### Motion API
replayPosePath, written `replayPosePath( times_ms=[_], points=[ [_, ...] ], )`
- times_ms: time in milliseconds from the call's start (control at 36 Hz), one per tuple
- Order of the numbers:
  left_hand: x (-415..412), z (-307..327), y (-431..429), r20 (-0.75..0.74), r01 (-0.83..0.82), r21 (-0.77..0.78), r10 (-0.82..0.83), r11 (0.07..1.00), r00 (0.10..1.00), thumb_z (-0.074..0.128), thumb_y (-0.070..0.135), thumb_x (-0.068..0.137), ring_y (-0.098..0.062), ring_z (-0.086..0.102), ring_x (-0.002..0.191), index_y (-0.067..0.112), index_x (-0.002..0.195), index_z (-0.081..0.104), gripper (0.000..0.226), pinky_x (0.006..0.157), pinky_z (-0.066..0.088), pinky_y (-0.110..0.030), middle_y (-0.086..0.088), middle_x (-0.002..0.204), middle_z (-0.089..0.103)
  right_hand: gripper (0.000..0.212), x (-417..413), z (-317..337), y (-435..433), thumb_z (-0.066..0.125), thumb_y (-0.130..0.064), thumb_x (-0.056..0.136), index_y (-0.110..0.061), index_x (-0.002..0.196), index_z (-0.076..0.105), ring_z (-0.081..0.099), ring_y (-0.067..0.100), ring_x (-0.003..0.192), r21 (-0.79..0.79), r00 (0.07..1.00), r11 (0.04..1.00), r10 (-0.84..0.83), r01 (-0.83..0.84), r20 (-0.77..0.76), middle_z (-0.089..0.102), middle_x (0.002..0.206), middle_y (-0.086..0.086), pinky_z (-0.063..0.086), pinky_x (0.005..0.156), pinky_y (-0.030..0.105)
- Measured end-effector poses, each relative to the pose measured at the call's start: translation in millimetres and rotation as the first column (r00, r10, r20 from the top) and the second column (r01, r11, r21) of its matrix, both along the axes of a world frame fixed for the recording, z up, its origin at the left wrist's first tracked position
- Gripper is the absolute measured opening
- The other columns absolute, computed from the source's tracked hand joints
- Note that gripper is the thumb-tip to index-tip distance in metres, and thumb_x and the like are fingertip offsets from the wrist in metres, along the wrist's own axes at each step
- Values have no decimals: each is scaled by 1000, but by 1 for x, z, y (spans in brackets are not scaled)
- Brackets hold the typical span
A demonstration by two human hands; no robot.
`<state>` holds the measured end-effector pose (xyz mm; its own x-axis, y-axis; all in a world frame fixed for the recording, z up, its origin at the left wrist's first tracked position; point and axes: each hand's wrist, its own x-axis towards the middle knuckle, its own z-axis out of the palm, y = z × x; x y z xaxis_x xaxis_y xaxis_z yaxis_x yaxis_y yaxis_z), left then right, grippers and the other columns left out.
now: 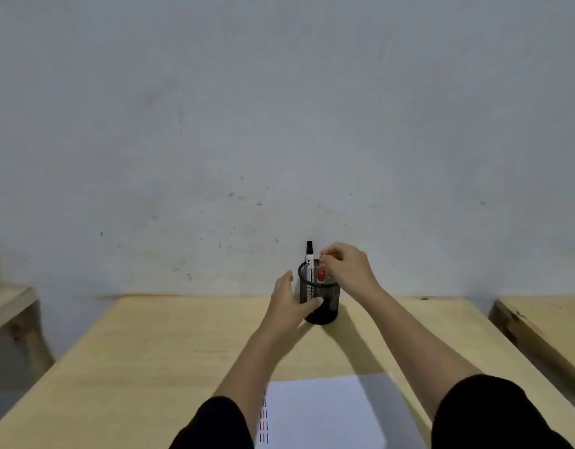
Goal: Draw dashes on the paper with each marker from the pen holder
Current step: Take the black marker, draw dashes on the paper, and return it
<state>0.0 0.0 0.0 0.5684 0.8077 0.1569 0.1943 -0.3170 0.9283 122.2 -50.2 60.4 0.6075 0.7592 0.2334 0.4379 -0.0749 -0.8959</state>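
Note:
A black mesh pen holder point(325, 303) stands near the far edge of the wooden table point(169, 351), close to the wall. A black-capped marker point(309, 254) sticks up from it, and a red marker point(321, 275) sits lower inside. My left hand point(287, 306) cups the holder's left side, thumb across its front. My right hand point(344, 265) hovers over the rim, fingertips pinched on the top of the red marker. A white paper point(325, 413) lies at the near edge between my forearms, with short red and blue dashes point(264, 419) along its left edge.
A grey scuffed wall point(279, 124) rises right behind the holder. Another wooden table point(545, 325) stands to the right across a narrow gap, and a wooden bench or table point(10, 306) at the far left.

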Motion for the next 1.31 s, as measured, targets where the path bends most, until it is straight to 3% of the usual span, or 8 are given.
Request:
replayPosePath(
  times_ms=[56, 194, 444, 639, 806, 1056, 1194, 1306],
  points=[
    [9, -2, 3, 86, 16, -42, -12, 999, 996, 72, 6, 79, 1, 48, 104, 16, 132, 38, 64, 65, 40, 5, 6, 126, 36, 17, 5, -1, 12, 53, -8, 85, -10, 93, 68, 67, 25, 90, -46, 999, 999, -25, 26, 29, 69, 97, 11, 51, 70, 23],
    [27, -16, 11, 164, 3, -17, 0, 1000, 987, 82, 11, 65, 9, 57, 91, 46, 91, 47, 56, 66, 44, -4, 14, 108, 52, 23, 15, -9, 36, 56, -5, 83, -7, 102, 68, 64, 23, 99, -131, 994, 989, -48, 61, 103, 68, 109, 13, 43, 80, 21],
    [32, -34, 22, 160, -46, 8, 44, 999, 986, 85, 32, 57, -6, 58, 109, 29, 116, 53, 68, 92, 52, -32, 7, 119, 57, 17, 14, -13, 47, 80, -12, 67, -9, 77, 67, 66, 23, 77, -154, 988, 988, -2, 26, 154, 68, 88, 13, 43, 54, 16],
    [31, -34, 23, 163, -15, 14, 13, 1000, 987, 84, 29, 62, -4, 56, 111, 27, 121, 51, 68, 91, 49, -25, 8, 121, 53, 15, 14, -16, 49, 79, -9, 66, -11, 73, 67, 67, 25, 78, -149, 984, 988, -9, 36, 180, 68, 80, 11, 51, 67, 26],
    [30, -34, 21, 138, -26, 36, 21, 999, 990, 84, 32, 63, -1, 52, 111, 31, 122, 50, 68, 91, 47, -23, 10, 119, 51, 14, 12, -10, 35, 76, -7, 70, -13, 75, 65, 58, 6, 59, -36, 997, 999, -6, 9, 78, 63, 66, 0, 41, 47, 3],
    [28, -24, 12, 68, -37, -25, 38, 999, 997, 81, 38, 56, -12, 59, 106, 28, 108, 55, 60, 92, 52, -38, 3, 114, 60, 15, 0, 18, 1, 72, -5, 74, -12, 85, 64, 61, 2, 68, 264, 997, 964, -35, 17, 65, 62, 73, -7, 51, 69, 12],
    [14, -6, -2, 66, 42, -83, -37, 996, 997, 73, 3, 75, -10, 60, 96, 31, 94, 50, 41, 69, 47, -7, 14, 98, 60, 14, -15, 40, -29, 66, -4, 79, -11, 91, 65, 62, 0, 79, 394, 981, 918, -28, -50, 190, 66, 84, -3, 50, 67, 9],
    [-5, 7, -15, 43, 64, -54, -62, 997, 997, 68, 6, 82, 0, 49, 96, 16, 122, 42, 48, 74, 42, -2, 18, 105, 47, 15, -25, 47, -53, 65, -6, 80, -15, 93, 64, 62, 3, 82, 431, 960, 899, -47, -81, 277, 66, 88, -3, 53, 72, 18]
  ],
)
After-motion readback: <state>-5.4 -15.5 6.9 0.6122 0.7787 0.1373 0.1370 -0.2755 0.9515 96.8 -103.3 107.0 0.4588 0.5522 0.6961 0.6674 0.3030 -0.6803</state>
